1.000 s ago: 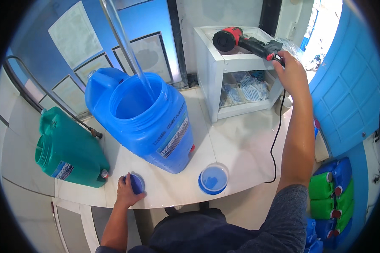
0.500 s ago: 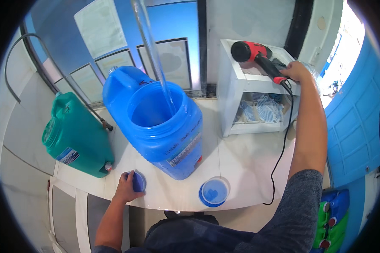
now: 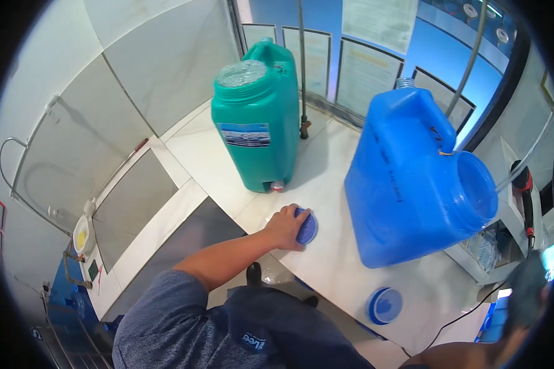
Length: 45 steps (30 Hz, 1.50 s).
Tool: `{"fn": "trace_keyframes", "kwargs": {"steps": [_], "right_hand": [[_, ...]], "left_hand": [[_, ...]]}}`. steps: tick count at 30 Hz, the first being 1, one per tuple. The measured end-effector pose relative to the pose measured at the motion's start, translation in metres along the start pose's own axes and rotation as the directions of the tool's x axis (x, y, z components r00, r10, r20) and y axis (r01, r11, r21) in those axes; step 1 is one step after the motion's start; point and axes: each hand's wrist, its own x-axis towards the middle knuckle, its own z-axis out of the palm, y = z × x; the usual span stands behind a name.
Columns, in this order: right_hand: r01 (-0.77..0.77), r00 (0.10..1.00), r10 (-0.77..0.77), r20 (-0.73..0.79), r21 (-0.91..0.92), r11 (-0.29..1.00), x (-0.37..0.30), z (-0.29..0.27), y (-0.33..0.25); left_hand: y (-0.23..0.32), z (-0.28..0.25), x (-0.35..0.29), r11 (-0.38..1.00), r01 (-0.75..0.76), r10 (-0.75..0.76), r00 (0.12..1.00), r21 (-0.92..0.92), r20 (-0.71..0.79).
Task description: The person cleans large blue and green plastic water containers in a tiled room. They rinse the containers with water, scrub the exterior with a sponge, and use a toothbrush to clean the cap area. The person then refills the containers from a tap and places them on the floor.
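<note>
My left hand grips a round blue cap lying on the counter, fingers curled over its rim. Behind it stands a green water jug, its wide mouth covered in clear wrap and a small tap low down. To the right is a large blue water jug with its wide mouth uncovered and a clear tube at the opening. At the lower right edge, my right hand is smeared by motion around a dark, blurred thing whose kind I cannot make out.
A second blue cap rests near the counter's front edge. At far right, a red and black heat gun lies on a white shelf unit, its black cord trailing over the counter. A metal pipe stands behind the green jug.
The view has swung left. My right hand has left the top of the shelf unit and come nearer me with a dark thing. My left hand stays at the cap.
</note>
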Motion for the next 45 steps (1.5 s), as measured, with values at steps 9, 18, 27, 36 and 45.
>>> {"fn": "trace_keyframes", "kwargs": {"steps": [9, 18, 27, 36, 45], "right_hand": [[-0.380, 0.887, 0.186, 0.422, 0.441, 0.813, -0.007, 0.347, -0.092], [-0.552, 0.831, 0.344, 0.437, 0.718, 0.423, 0.014, 0.521, -0.086], [0.563, 0.818, -0.567, 0.098, 0.061, 0.824, -0.048, 0.509, -0.160], [0.811, 0.484, -0.806, 0.342, 0.170, 0.560, -0.019, 0.516, -0.185], [-0.325, 0.945, 0.249, 0.210, 0.639, 0.697, 0.013, 0.519, -0.083]], "left_hand": [[-0.107, 0.012, -0.018, 0.953, -0.299, 0.302, 0.909, 0.053, -0.288], [-0.211, -0.076, -0.053, 0.639, -0.281, -0.181, 0.850, -0.716, -0.495], [-0.234, -0.176, -0.021, 0.174, -0.372, -0.270, 0.872, -0.912, -0.408], [-0.248, -0.152, -0.018, 0.077, -0.172, -0.273, 0.944, -0.982, -0.186], [-0.256, -0.078, -0.049, 0.206, 0.050, -0.337, 0.941, -0.977, -0.023]]}}
